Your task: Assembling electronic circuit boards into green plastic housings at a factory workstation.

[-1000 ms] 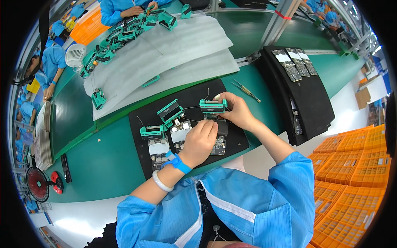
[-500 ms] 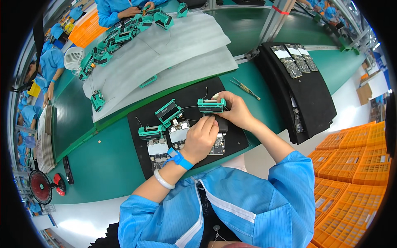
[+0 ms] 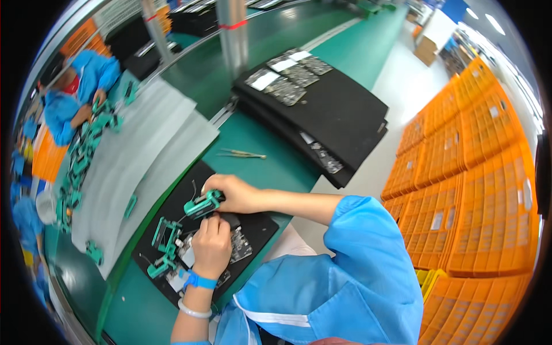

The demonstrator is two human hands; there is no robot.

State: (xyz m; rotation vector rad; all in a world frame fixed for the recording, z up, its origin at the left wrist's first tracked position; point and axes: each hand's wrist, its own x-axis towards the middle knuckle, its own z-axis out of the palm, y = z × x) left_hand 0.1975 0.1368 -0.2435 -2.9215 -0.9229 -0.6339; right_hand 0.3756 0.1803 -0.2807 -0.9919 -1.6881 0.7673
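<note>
My right hand (image 3: 237,194) grips a small green-and-black framed part (image 3: 202,204) at its right end, above a black mat (image 3: 260,227). Just below it, my left hand (image 3: 211,246) is closed, its fingertips pressed together near that part; whatever they hold is hidden. The left wrist wears a blue strap and a pale bangle. Two more green-framed parts, an upper one (image 3: 167,234) and a lower one (image 3: 161,267), lie left of my left hand with thin wires. Beside and partly under this hand are circuit boards, one (image 3: 241,245) showing at its right.
Tweezers (image 3: 241,153) lie on the green table beyond the mat. A black foam stack (image 3: 339,106) bears several circuit boards (image 3: 282,89). Orange crates (image 3: 489,213) are stacked at right. At left, a co-worker (image 3: 86,86) handles green parts beside white sheeting (image 3: 138,149).
The view has swung right, so the mat and hands appear farther left and lower, and more crates show. Both hands keep their places at the green-framed part, which looks more tilted.
</note>
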